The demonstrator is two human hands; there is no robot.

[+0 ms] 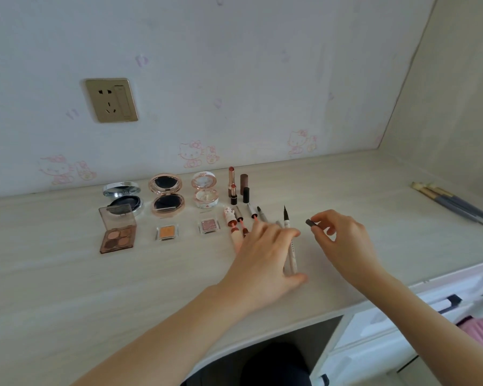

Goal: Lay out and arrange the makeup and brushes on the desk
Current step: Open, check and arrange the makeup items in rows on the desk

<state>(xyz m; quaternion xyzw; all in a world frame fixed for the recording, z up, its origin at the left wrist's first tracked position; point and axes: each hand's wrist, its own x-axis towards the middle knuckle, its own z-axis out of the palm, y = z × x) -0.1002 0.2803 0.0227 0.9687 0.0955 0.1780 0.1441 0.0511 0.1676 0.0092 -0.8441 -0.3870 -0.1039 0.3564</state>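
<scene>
The surface (67,274) is a pale board with a wood grain. It runs back to a wall with white wallpaper (234,79) that shows pink cartoon cats, and a gold socket plate (111,100) is on this wall. At the right, a side panel (457,93) of the same pale wood closes the corner. White drawers (374,344) stand under the front edge.

The makeup is set in rows near the wall. At the left is an open silver round compact (122,195), and a brown clear four-pan eyeshadow palette (117,232) lies in front of it. Next is an open rose-gold round compact (166,196), with a small square orange eyeshadow pan (167,232) in front. Then comes an open white-and-pink round compact (205,192), with a small square pink glitter pan (207,225) in front. Two uncapped lipsticks (232,186) stand upright, with their dark caps (244,188) beside them. Grey-handled brushes (455,203) lie well apart, at the far right.

The left hand (265,254) is released, its fingers straight over several thin pens. Its index fingertip touches a long white eyeliner pen with a dark tip (290,246), which lies flat and points to the wall. The right hand (343,240) pinches a small dark cap (310,222) between thumb and index finger, just beside this pen.
</scene>
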